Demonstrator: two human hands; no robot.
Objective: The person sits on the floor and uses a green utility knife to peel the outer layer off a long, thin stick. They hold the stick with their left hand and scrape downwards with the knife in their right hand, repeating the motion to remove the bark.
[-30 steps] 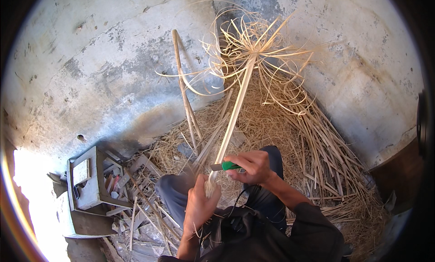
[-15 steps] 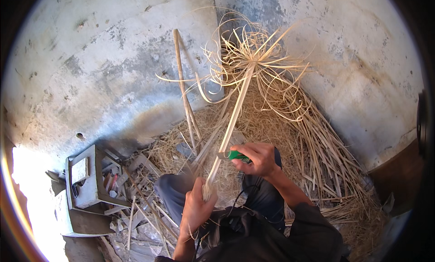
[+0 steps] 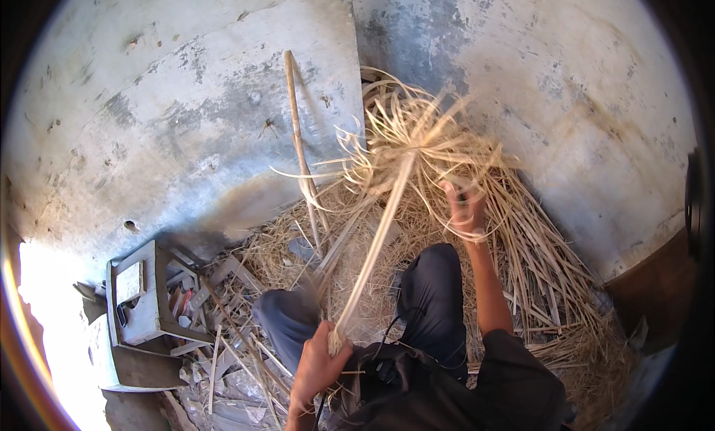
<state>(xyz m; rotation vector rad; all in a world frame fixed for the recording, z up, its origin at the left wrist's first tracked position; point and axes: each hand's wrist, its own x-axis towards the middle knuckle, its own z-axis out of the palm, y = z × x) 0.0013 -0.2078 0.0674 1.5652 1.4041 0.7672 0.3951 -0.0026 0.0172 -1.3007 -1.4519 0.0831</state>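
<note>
In the far corner, between two weathered grey-white plaster walls (image 3: 216, 111), a spray of thin, pale, curled wood-like ribbons (image 3: 387, 125) crowns the far end of a long, straight, pale wood-like strip (image 3: 380, 241). The strip slants through the middle of my view, its near end in the bare left hand (image 3: 320, 360), fingers wrapped closed around it — probably to keep the length steady and angled away from the body. The bare right hand (image 3: 465, 211) is out far and right, beside the ribbons; blur hides its fingertips, so I cannot tell whether it grips anything. Dark-trousered knees (image 3: 436, 293) flank the strip, leaving it room. A slender brown wooden pole (image 3: 298, 140) leans on the left wall, likely to stand out of the way.
</note>
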